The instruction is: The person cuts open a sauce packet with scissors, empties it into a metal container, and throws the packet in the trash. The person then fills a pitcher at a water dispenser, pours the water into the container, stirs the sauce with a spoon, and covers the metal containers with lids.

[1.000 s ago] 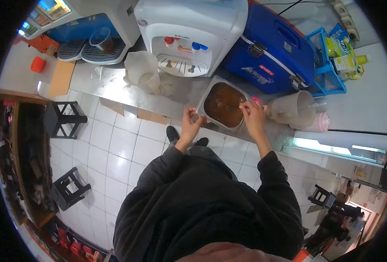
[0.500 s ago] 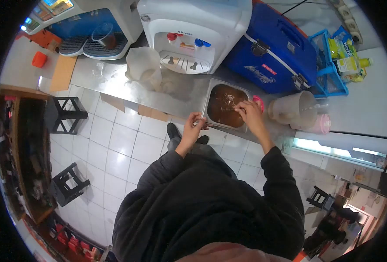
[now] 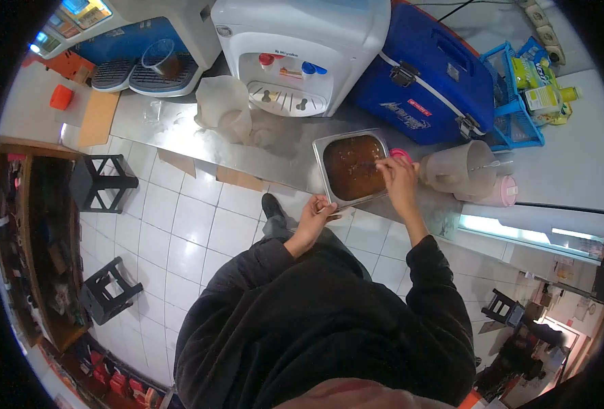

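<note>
A rectangular steel food pan (image 3: 321, 167) sits on the metal counter, partly filled with brown liquid (image 3: 353, 174) that has glints on its surface. My left hand (image 3: 313, 219) grips the pan's near left corner, thumb on the rim. Over the pan's right side is my right hand (image 3: 401, 183), its fingers pinched together above the liquid; what they hold, if anything, is too small to make out. Just beyond that hand lies a pink round lid or rim (image 3: 400, 155), partly hidden.
Behind the pan stand a white water dispenser (image 3: 295, 58) and a blue cooler box (image 3: 424, 82). Plastic pitchers are to the left (image 3: 220, 102) and right (image 3: 458, 168), with a pink-lidded container (image 3: 505, 191) beside the right one. Black stools (image 3: 103, 178) stand on the tiled floor.
The pan has turned slightly, its near left corner coming toward me with my left hand. My right hand has shifted a little right, from over the liquid's middle to the pan's right side.
</note>
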`<action>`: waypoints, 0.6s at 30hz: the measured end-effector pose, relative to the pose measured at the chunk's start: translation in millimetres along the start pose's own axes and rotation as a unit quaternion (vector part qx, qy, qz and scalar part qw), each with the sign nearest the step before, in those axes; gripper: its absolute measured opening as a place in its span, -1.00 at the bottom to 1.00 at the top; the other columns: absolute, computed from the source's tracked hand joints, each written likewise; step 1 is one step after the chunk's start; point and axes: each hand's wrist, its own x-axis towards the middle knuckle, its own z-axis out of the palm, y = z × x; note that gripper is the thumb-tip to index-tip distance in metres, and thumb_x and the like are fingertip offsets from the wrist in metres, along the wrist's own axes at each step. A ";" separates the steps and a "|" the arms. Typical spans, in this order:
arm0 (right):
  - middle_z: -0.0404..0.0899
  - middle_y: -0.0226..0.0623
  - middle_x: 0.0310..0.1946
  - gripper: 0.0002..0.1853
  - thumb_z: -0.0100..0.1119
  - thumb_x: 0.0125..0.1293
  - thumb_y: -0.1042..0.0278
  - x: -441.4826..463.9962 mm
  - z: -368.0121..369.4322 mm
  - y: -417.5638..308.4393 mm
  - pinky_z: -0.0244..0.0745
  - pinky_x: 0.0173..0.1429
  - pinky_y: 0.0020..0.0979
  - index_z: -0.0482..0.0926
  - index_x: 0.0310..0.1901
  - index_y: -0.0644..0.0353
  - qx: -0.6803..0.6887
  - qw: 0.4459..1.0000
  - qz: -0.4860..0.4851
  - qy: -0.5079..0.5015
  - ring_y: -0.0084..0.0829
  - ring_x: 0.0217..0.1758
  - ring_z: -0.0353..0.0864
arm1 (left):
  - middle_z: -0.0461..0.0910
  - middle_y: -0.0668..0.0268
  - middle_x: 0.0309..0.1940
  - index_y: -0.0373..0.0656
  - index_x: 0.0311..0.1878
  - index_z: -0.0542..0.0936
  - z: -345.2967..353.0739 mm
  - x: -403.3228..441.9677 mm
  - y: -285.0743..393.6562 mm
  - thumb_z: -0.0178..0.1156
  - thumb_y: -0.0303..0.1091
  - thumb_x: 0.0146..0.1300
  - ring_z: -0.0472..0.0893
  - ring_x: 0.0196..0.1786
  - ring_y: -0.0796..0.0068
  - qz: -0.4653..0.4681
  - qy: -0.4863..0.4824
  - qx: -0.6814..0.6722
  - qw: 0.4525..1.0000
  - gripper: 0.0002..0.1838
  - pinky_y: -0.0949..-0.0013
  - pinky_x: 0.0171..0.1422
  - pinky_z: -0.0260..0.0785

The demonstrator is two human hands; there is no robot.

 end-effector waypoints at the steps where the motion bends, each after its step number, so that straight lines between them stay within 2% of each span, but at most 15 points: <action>1: 0.58 -0.44 -0.37 -0.92 0.13 0.15 0.29 -2.1 2.8 2.1 0.12 -0.11 -0.29 0.60 -0.36 0.03 -0.043 0.999 -0.015 0.018 -0.39 -0.24 0.46 | 0.44 0.37 -0.30 -0.19 -0.17 0.29 -2.9 1.8 2.1 0.12 -0.34 0.25 0.50 -0.20 0.49 0.018 0.036 0.072 0.997 -0.77 0.38 -0.05 0.44; 2: 0.58 -0.45 -0.38 -0.92 0.14 0.15 0.30 -3.2 3.9 4.0 0.12 -0.11 -0.29 0.60 -0.36 0.02 -0.086 0.995 -0.029 0.036 -0.39 -0.25 0.46 | 0.44 0.37 -0.29 -0.20 -0.14 0.30 0.2 6.5 13.4 0.15 -0.29 0.24 0.47 -0.21 0.51 0.037 0.072 0.143 0.986 -0.72 0.41 -0.08 0.41; 3: 0.58 -0.45 -0.38 -0.92 0.13 0.15 0.29 -5.6 2.4 3.1 0.12 -0.11 -0.29 0.60 -0.36 0.02 -0.053 0.998 -0.023 0.009 -0.39 -0.25 0.46 | 0.45 0.37 -0.28 -0.20 -0.11 0.31 1.0 12.9 22.2 0.18 -0.25 0.22 0.44 -0.22 0.53 0.052 0.105 0.216 0.969 -0.68 0.44 -0.10 0.38; 5: 0.58 -0.45 -0.38 -0.90 0.11 0.17 0.28 -6.1 -1.5 0.6 0.13 -0.11 -0.29 0.60 -0.36 0.01 0.012 0.999 -0.011 -0.042 -0.39 -0.26 0.46 | 0.45 0.37 -0.26 -0.22 0.00 0.32 -0.5 41.5 37.4 0.23 -0.18 0.15 0.42 -0.19 0.53 0.242 0.137 0.278 0.919 -0.54 0.47 -0.15 0.30; 7: 0.57 -0.46 -0.39 -0.91 0.11 0.16 0.28 -9.2 4.5 1.7 0.13 -0.11 -0.29 0.60 -0.37 0.01 -0.052 0.998 -0.002 0.023 -0.40 -0.26 0.46 | 0.48 0.34 -0.31 -0.25 0.01 0.40 -8.7 76.6 59.4 0.23 -0.23 0.14 0.45 -0.26 0.53 0.301 0.183 0.341 0.872 -0.57 0.45 -0.18 0.33; 8: 0.57 -0.46 -0.39 -0.91 0.12 0.16 0.27 -10.0 6.0 2.2 0.13 -0.11 -0.29 0.60 -0.37 0.01 -0.085 0.995 0.000 0.055 -0.40 -0.25 0.46 | 0.49 0.34 -0.34 -0.27 -0.02 0.44 -10.4 90.7 71.8 0.22 -0.24 0.14 0.45 -0.30 0.54 0.268 0.147 0.357 0.883 -0.60 0.45 -0.21 0.33; 11: 0.57 -0.45 -0.38 -0.88 0.09 0.18 0.25 -8.5 -8.1 -6.8 0.14 -0.09 -0.29 0.60 -0.36 0.02 -0.006 0.999 0.004 -0.053 -0.38 -0.24 0.47 | 0.51 0.35 -0.42 -0.30 -0.10 0.53 -13.4 108.5 100.6 0.22 -0.27 0.15 0.45 -0.40 0.58 0.189 0.043 0.398 0.897 -0.67 0.47 -0.29 0.33; 13: 0.57 -0.43 -0.39 -0.89 0.10 0.17 0.26 -8.4 -6.0 -1.7 0.14 -0.08 -0.29 0.60 -0.36 0.02 -0.065 0.998 0.019 0.009 -0.38 -0.23 0.47 | 0.51 0.38 -0.47 -0.31 -0.13 0.57 -16.5 109.3 105.8 0.21 -0.29 0.16 0.45 -0.45 0.62 0.166 0.002 0.405 0.899 -0.70 0.51 -0.35 0.32; 14: 0.57 -0.43 -0.39 -0.90 0.11 0.17 0.26 -9.5 -5.8 0.2 0.14 -0.08 -0.29 0.60 -0.36 0.01 -0.093 0.995 0.026 0.037 -0.37 -0.23 0.47 | 0.51 0.40 -0.46 -0.31 -0.12 0.57 -17.5 108.2 104.5 0.21 -0.29 0.16 0.44 -0.45 0.64 0.158 0.001 0.385 0.909 -0.70 0.53 -0.36 0.31; 17: 0.56 -0.41 -0.40 -0.88 0.09 0.18 0.26 -13.8 -9.6 -0.6 0.14 -0.08 -0.28 0.60 -0.35 0.02 -0.020 0.998 -0.007 -0.054 -0.37 -0.22 0.46 | 0.50 0.43 -0.45 -0.31 -0.12 0.57 -16.0 102.7 105.0 0.20 -0.29 0.18 0.43 -0.44 0.69 0.137 0.000 0.339 0.931 -0.71 0.59 -0.37 0.29; 18: 0.56 -0.41 -0.41 -0.88 0.10 0.18 0.26 -12.7 -8.0 2.1 0.14 -0.08 -0.29 0.60 -0.35 0.02 -0.042 0.999 0.005 -0.016 -0.37 -0.22 0.46 | 0.49 0.43 -0.45 -0.30 -0.12 0.57 -12.7 97.3 105.9 0.20 -0.28 0.19 0.42 -0.44 0.70 0.133 0.009 0.323 0.937 -0.71 0.60 -0.38 0.29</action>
